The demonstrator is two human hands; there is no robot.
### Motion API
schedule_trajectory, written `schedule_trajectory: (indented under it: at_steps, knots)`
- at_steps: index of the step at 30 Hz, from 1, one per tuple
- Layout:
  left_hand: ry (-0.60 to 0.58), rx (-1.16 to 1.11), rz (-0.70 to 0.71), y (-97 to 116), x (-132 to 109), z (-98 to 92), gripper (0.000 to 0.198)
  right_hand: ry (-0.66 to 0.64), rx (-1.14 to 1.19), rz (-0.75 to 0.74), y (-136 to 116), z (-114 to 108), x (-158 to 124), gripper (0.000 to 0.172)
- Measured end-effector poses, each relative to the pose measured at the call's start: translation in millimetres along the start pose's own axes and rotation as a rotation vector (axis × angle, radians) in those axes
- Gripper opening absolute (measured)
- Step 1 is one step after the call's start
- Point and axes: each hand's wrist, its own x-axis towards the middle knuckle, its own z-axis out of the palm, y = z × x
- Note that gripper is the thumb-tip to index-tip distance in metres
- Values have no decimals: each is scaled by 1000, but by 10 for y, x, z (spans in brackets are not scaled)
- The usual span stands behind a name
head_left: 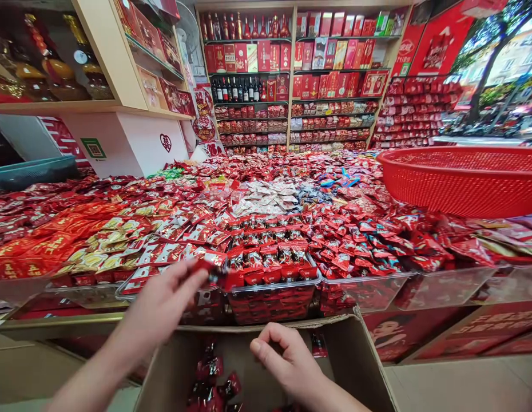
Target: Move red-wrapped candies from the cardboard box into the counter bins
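Note:
My left hand pinches a small red-and-dark wrapped candy between thumb and fingers, at the front edge of a clear plastic bin. Rows of similar candies stand neatly in that bin. My right hand hangs over an open cardboard box, its fingers curled inward; what they hold, if anything, is hidden. Several loose dark-red wrapped candies lie at the left inside the box, and one more candy is near its far wall.
Heaped red packets fill the neighbouring bins, with white packets behind. A red plastic basket rests on the heap at right. A teal basket is at far left. Shelves of bottles and boxes line the back.

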Motion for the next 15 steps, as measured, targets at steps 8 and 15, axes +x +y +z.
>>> schedule_trajectory:
  at_steps: [8, 15]
  knots:
    - [-202, 331, 144, 122, 1429, -32, 21, -77, -352, -131, 204, 80, -29, 24]
    - [-361, 473, 180, 72, 1598, 214, 23, -118, -418, -206, 382, 102, 31, 19]
